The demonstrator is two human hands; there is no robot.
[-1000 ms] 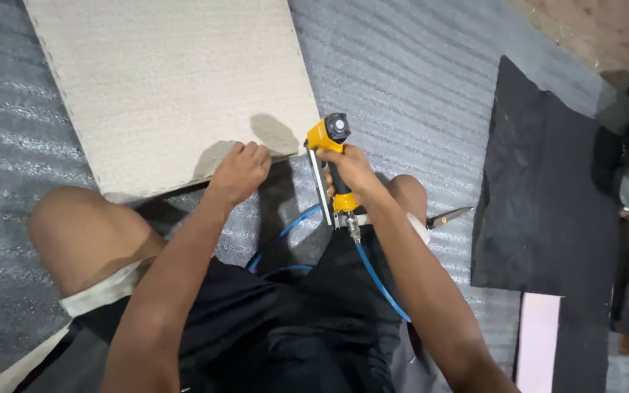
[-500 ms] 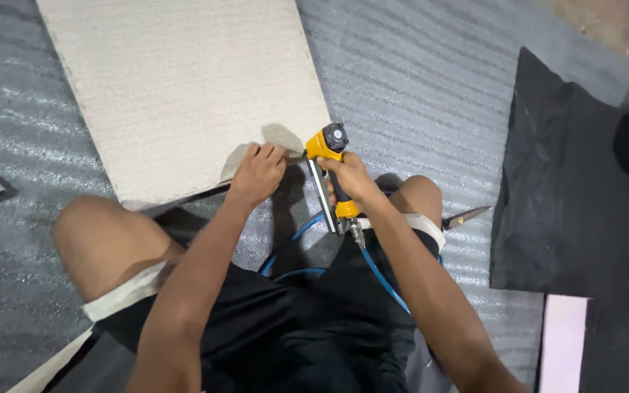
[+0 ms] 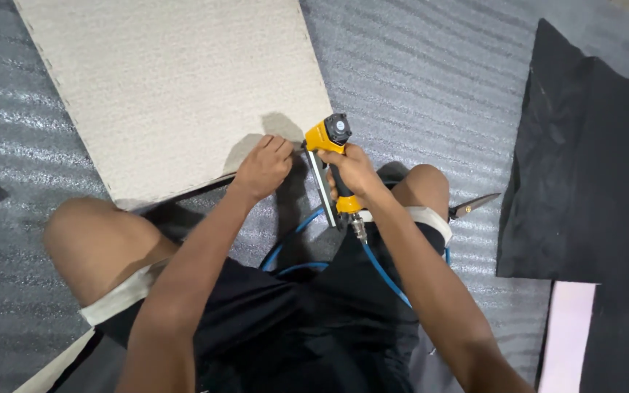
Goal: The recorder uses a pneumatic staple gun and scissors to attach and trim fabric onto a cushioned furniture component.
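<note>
- Black shorts [image 3: 300,327] at the bottom edge, bare knees spread to either side, seated on grey ribbed foam sheeting [image 3: 431,80].
- Blue hose [image 3: 380,269] looping across the lap, running up into the base of the stapler handle.
- Right hand [image 3: 354,171] wrapped tight round the handle of the yellow stapler [image 3: 327,156], fingers closed on the grip; long metal magazine pointing back toward the body, nose set at the near right corner of the panel.
- Left hand [image 3: 262,167] just beside the stapler, fingers curled down, pinching the beige fabric at the panel's near edge.
- Beige panel [image 3: 169,87] lying flat on the sheeting ahead of the knees, filling the upper left, near edge slightly lifted over a dark strip.
- Scissors [image 3: 475,206] on the sheeting just past the right knee, only the blades showing.
- Black fabric [image 3: 584,167] spread well off to the right.
- Pale pink strip [image 3: 568,335] beside it at the lower right.
</note>
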